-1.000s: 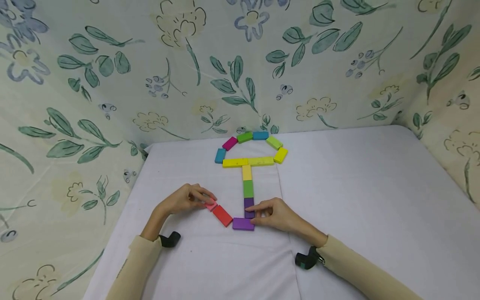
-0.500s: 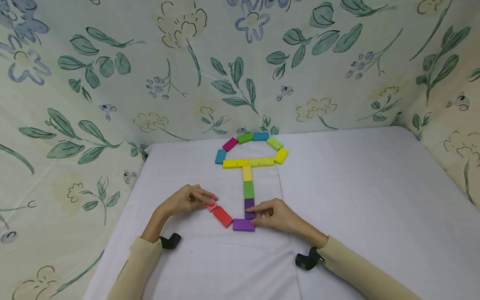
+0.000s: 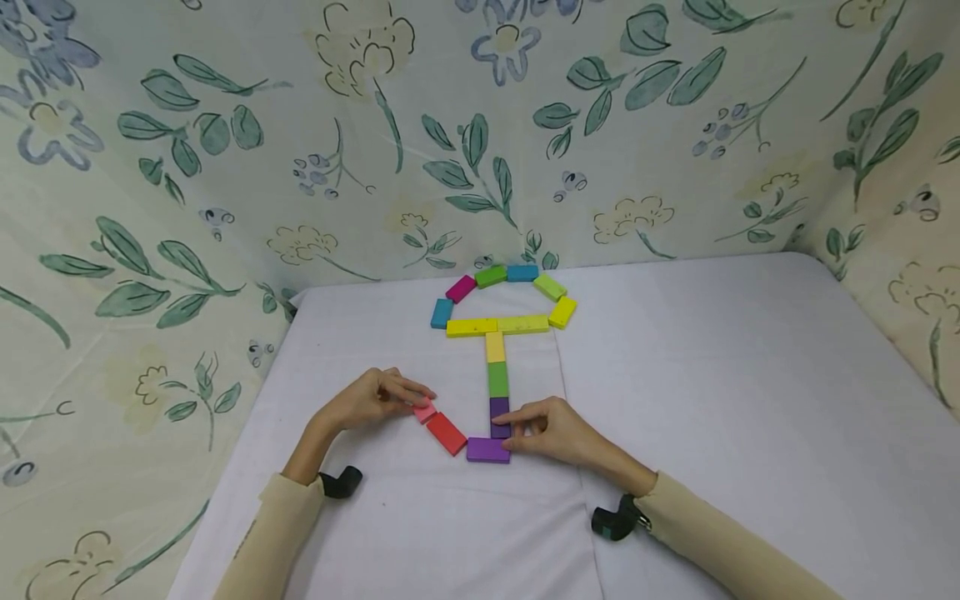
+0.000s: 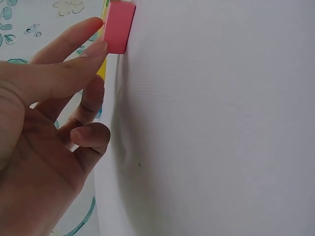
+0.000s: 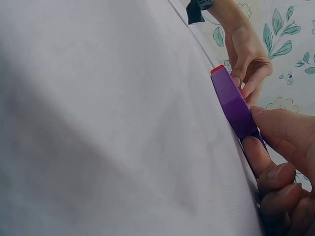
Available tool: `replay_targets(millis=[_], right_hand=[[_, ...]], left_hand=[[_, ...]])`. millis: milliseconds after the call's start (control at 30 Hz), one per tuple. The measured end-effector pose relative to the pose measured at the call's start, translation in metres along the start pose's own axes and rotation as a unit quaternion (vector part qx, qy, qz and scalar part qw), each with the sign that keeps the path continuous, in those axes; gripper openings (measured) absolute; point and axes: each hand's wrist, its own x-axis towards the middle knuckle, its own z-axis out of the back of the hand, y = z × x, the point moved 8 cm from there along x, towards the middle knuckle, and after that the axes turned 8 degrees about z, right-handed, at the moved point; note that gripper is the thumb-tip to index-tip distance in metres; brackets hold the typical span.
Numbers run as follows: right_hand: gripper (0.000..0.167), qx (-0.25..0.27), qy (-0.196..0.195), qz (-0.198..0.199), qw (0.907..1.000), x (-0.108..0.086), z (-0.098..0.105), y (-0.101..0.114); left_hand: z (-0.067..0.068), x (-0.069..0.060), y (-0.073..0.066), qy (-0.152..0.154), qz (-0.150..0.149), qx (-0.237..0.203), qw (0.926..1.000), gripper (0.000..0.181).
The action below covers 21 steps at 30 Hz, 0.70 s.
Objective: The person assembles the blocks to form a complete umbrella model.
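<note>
In the head view my left hand point(image 3: 381, 395) pinches a pink block point(image 3: 424, 410) by its upper end, thumb and fingertips at its edge; the left wrist view shows this pink block point(image 4: 119, 27) close up. A red block point(image 3: 447, 433) lies end to end with it, slanting down to a purple block point(image 3: 487, 451). My right hand point(image 3: 553, 429) holds the purple block's right end with the thumb, its index fingertip resting on the dark purple block point(image 3: 499, 415) above. The right wrist view shows fingertips on the purple block point(image 5: 234, 102).
Above the dark purple block stand a green block point(image 3: 498, 379) and a pale yellow block point(image 3: 495, 347), under a row of two yellow blocks point(image 3: 472, 327). Several coloured blocks arch above that row. White cloth point(image 3: 712, 400) covers the table; a floral curtain point(image 3: 480, 150) hangs behind.
Both hands stay almost still at the pink and purple blocks. The pink block shifts very slightly toward the red block; the other blocks keep their layout.
</note>
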Motion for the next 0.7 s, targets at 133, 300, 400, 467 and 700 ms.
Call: replay_targets(millis=[133,300,400,467,700], right_hand=[[0.032,0.002,0.000,0.001,1.0000,-0.0006,-0.0005,0.0008],[0.032,0.002,-0.001,0.001,1.0000,-0.0003,0.0003,0.0015],[0.032,0.003,-0.002,-0.002,1.0000,-0.0004,0.0005,0.0009],[0.032,0.004,0.000,-0.001,1.0000,-0.0006,0.0000,0.0005],[0.032,0.002,0.001,-0.004,1.0000,-0.0017,-0.0012,-0.0019]], left_hand=[[-0.0014,-0.0007,0.0000,-0.002,0.002,-0.006,1.0000,0.031],[-0.0024,-0.0016,-0.0019,-0.006,-0.008,-0.006,0.9999,0.031],[-0.0027,-0.0028,-0.0029,-0.011,-0.013,0.000,0.9999,0.031],[-0.0037,-0.0035,-0.0028,-0.011,-0.015,0.004,0.9998,0.031],[-0.0075,-0.0038,-0.0023,-0.003,-0.015,0.002,0.9999,0.031]])
